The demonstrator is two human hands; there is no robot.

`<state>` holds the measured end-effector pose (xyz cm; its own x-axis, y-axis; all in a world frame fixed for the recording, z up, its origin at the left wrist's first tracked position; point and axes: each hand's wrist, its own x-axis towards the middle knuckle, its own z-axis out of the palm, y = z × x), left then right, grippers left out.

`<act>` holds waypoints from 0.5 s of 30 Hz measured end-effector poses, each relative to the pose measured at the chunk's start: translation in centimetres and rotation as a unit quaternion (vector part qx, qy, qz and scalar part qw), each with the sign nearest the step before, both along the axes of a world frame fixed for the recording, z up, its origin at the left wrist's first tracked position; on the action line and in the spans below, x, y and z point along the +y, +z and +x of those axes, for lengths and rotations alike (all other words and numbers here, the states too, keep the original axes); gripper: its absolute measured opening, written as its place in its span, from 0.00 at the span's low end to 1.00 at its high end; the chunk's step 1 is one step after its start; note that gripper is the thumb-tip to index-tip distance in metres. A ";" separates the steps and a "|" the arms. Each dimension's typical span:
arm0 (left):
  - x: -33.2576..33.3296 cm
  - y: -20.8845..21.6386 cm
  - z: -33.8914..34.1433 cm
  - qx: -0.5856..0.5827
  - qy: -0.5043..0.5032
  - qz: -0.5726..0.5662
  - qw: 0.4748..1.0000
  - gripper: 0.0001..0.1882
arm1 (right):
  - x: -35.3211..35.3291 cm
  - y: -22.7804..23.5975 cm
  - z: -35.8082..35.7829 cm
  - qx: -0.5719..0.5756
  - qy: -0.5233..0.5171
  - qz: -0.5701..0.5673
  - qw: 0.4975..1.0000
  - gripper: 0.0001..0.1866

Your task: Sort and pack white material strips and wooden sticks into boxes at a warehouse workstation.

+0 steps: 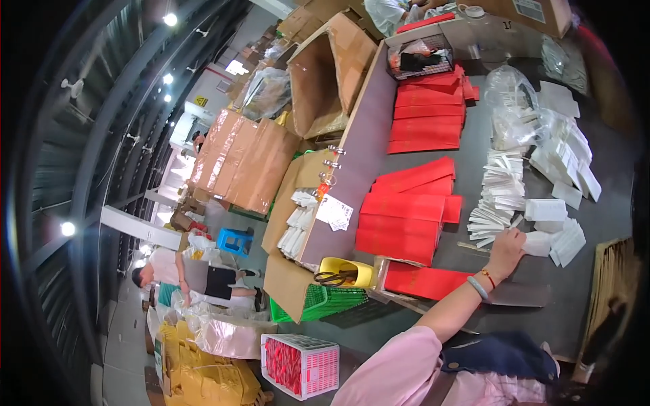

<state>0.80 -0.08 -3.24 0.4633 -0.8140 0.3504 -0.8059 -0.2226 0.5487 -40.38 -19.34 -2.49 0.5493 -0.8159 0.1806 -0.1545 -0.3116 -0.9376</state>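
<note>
White papers (539, 243) lie right of centre in the frame at the left hand (506, 254), its fingers bent close together, their hold impossible to tell, with white strips (502, 183) above and red papers (401, 224) leftward.

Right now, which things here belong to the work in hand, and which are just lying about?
Apparently in use:
white paper slip beside the left hand
row of white strips
possibly red sheets

Apparently lying about:
yellow holder
scissors
blue stool
green crate
</note>
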 end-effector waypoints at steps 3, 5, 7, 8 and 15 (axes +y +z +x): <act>0.8 -0.6 0.6 0.053 0.008 0.031 0.998 0.08 | 7.9 0.8 13.9 -0.055 -0.178 -0.124 0.975 0.15; 0.6 2.0 -0.9 0.153 -0.007 0.052 0.987 0.09 | 9.0 -6.0 11.4 0.020 -0.118 0.085 0.989 0.14; 3.1 5.2 -0.6 0.308 -0.012 0.034 0.951 0.12 | 10.4 -2.6 15.5 -0.090 -0.078 0.243 0.963 0.08; 4.6 6.5 -0.3 0.335 -0.015 0.085 0.938 0.14 | 10.1 -1.8 15.5 -0.034 -0.049 0.254 0.965 0.08; 9.0 5.5 -2.4 0.070 -0.025 0.191 0.979 0.27 | 8.5 3.9 17.7 0.169 0.180 -0.100 0.964 0.10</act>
<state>-1.62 8.95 2.30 0.4407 -0.8963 -0.0491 -0.7435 -0.3951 0.5395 -22.73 -10.85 1.40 0.8455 -0.5285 0.0759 -0.2882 -0.5714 -0.7684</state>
